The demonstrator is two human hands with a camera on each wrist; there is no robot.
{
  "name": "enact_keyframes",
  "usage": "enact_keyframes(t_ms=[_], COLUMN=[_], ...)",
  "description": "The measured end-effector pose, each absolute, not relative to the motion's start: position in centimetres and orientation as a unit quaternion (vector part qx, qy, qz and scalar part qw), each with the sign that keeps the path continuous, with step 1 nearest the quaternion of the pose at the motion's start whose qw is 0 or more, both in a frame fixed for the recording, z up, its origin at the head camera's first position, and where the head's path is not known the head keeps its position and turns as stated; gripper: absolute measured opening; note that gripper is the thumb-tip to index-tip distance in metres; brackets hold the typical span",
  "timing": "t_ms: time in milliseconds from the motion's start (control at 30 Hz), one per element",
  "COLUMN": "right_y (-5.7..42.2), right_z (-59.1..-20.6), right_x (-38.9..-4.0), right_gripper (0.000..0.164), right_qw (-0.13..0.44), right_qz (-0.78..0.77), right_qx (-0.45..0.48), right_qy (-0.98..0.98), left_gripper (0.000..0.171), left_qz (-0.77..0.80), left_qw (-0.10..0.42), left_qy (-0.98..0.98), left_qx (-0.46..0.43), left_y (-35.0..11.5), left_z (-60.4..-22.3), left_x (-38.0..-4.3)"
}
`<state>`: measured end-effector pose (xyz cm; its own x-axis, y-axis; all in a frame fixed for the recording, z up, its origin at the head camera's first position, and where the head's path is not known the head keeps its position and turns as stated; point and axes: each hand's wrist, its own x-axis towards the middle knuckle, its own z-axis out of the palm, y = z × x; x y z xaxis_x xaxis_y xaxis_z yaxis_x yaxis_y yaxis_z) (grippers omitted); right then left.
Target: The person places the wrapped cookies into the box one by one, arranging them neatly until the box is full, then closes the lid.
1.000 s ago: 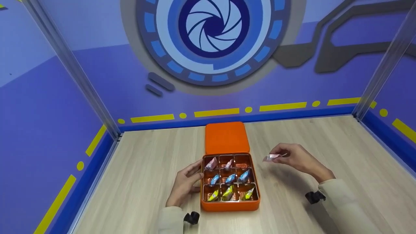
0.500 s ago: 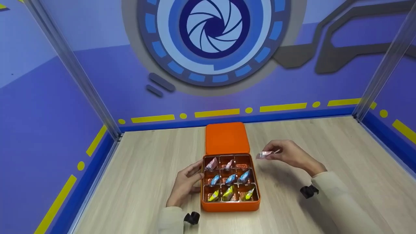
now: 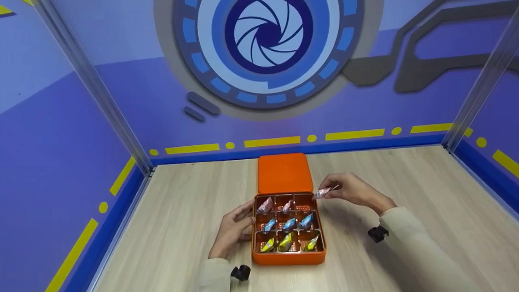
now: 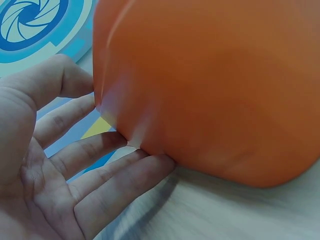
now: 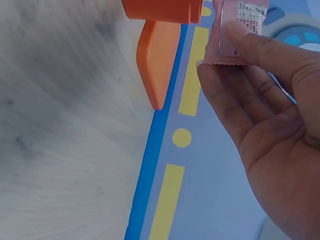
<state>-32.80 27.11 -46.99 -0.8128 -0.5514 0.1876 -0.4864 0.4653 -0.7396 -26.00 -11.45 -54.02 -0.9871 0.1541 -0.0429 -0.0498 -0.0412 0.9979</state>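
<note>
An orange box (image 3: 288, 258) stands on the table with a compartmented insert. Pink wrapped candies (image 3: 265, 205) lie in the far row's left and middle compartments, blue ones (image 3: 289, 224) fill the middle row, yellow ones (image 3: 285, 242) the near row. The far right compartment (image 3: 303, 202) holds none. My left hand (image 3: 232, 229) touches the box's left side with extended fingertips (image 4: 162, 162). Between thumb and fingers my right hand (image 3: 357, 191) pinches a pink wrapped candy (image 5: 231, 14), just beside the box's far right corner. Small print shows on its wrapper in the right wrist view.
Directly behind the box lies its orange lid (image 3: 285, 173), near the back wall. Purple-blue printed panels (image 3: 227, 129) with metal corner posts (image 3: 480, 85) enclose the wooden table (image 3: 186, 202) at the back and both sides.
My right hand has moved left with the pink candy, from away over the table to the box's right edge. My left hand has stayed against the box.
</note>
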Motion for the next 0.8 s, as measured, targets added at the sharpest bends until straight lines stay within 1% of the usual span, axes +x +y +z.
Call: enact_keyframes(t_ms=[333, 600, 800], right_y=[25.7, 24.4, 23.7], right_z=[-46.8, -46.5, -46.6], right_x=[-33.2, -33.5, -33.6], right_gripper=[0.015, 0.015, 0.015], right_qw=[0.056, 0.046, 0.051], right_qz=[-0.408, -0.383, -0.372], right_qx=[-0.32, -0.341, -0.356], right_qy=[0.853, 0.858, 0.855], left_gripper=[0.058, 0.058, 0.059], left_qz=[0.722, 0.717, 0.721], left_qw=[0.066, 0.069, 0.071], left_qy=[0.687, 0.692, 0.688], left_qx=[0.045, 0.044, 0.044], left_y=[-11.5, -11.7, -11.6], left_z=[-54.1, -54.1, -54.0], left_x=[-26.1, -26.0, -26.1])
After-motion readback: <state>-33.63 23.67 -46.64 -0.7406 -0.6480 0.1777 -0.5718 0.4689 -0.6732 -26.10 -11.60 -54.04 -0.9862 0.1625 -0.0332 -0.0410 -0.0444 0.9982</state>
